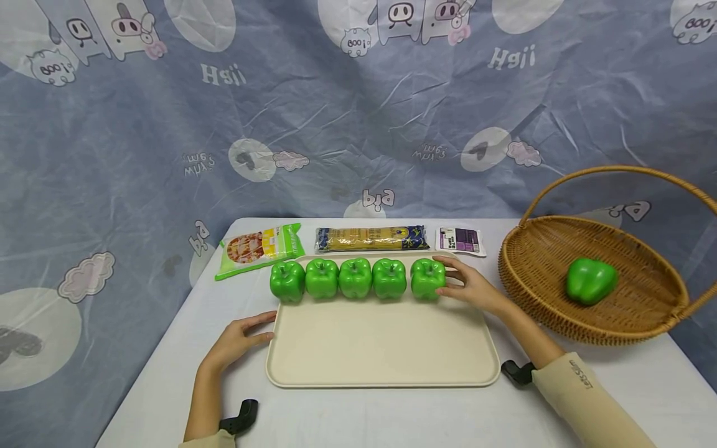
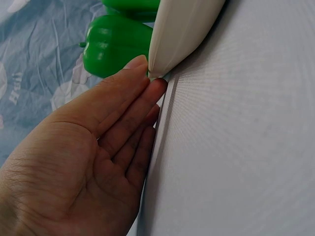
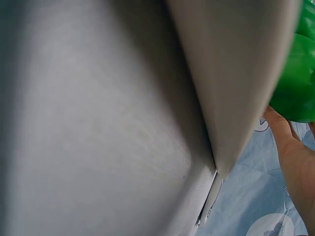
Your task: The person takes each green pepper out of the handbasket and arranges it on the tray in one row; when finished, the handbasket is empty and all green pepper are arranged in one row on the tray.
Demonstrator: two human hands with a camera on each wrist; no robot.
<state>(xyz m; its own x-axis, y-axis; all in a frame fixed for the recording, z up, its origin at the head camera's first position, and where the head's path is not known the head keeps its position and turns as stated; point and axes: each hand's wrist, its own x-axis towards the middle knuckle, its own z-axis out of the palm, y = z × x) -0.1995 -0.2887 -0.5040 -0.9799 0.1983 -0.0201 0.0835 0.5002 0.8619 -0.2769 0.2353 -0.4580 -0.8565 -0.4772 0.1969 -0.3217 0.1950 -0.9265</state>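
Observation:
Several green bell peppers [image 1: 355, 279] stand stem-up in a row along the far side of a cream tray [image 1: 381, 348]. My right hand [image 1: 469, 289] holds the rightmost bell pepper [image 1: 427, 280], thumb on the near side and fingers behind it. The right wrist view shows that bell pepper [image 3: 298, 81] cut off by the frame edge, fingers against its lower side. My left hand [image 1: 238, 341] is at the tray's left edge, its fingers extended. In the left wrist view, the thumb and index fingertips are right at the tray rim [image 2: 172, 44].
A wicker basket [image 1: 521, 280] with a tall handle stands at the right, one green bell pepper [image 1: 591, 281] inside. Behind the tray lie a green food bag [image 1: 260, 249], a pack of noodles [image 1: 370, 239] and a small white-and-purple packet [image 1: 460, 241]. A patterned curtain hangs behind the table.

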